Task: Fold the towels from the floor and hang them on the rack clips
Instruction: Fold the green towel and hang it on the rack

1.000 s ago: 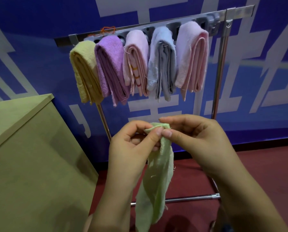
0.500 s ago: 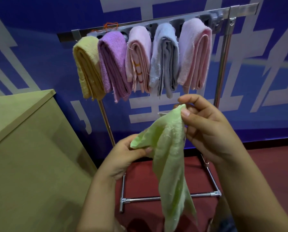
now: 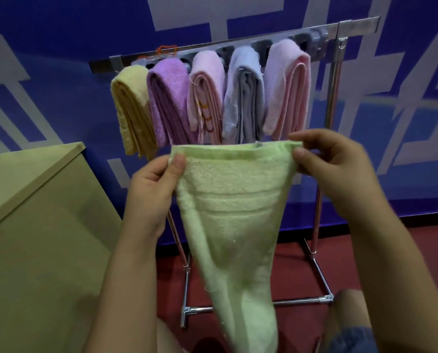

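A light green towel [image 3: 228,212] hangs spread out between my hands, its top edge stretched level and its lower part narrowing downward. My left hand [image 3: 154,184] pinches the top left corner and my right hand [image 3: 332,169] pinches the top right corner. Behind it stands the metal rack [image 3: 335,80] with its grey clip bar [image 3: 314,39]. Folded towels hang from the clips: yellow [image 3: 131,113], purple [image 3: 169,103], pink striped [image 3: 207,93], grey-blue [image 3: 243,90] and pink [image 3: 289,85]. The green towel's top edge covers their lower ends.
A tan wooden cabinet [image 3: 34,225] fills the left side, close to my left arm. The rack's chrome base bars [image 3: 319,299] lie on the red floor [image 3: 391,250]. A blue wall with white shapes [image 3: 60,47] is behind the rack.
My hands moved apart along the green towel's edge, pulling it from a bunched strip into a wide, flat spread held by its two top corners.
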